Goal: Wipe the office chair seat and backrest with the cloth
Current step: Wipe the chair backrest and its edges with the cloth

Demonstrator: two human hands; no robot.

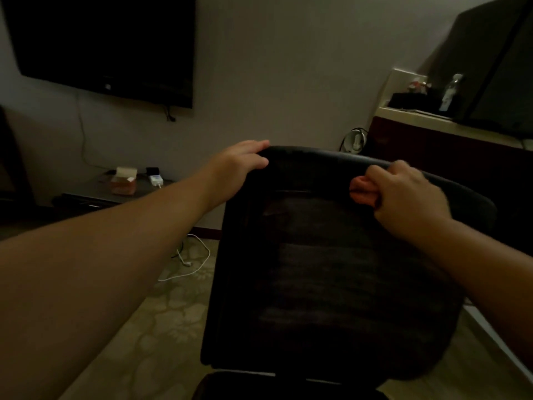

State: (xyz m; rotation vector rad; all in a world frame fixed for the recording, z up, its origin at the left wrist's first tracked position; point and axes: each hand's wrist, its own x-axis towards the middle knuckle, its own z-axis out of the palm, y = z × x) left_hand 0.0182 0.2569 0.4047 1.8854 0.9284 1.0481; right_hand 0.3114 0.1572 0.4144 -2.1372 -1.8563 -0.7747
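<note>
A black mesh office chair backrest [331,269] fills the middle of the head view, tilted with its top rim toward the wall. A sliver of the dark seat [288,389] shows at the bottom edge. My left hand [239,164] grips the backrest's top left corner, thumb in front and fingers over the rim. My right hand [403,194] is closed around a small bunched pink cloth [362,192], pressed against the upper right part of the backrest just below the rim.
A dark TV [106,44] hangs on the wall at upper left. Below it a low table [95,194] holds a small box [124,181] and a power strip. A white cable [193,261] lies on the patterned floor. A counter [450,128] with a bottle stands right.
</note>
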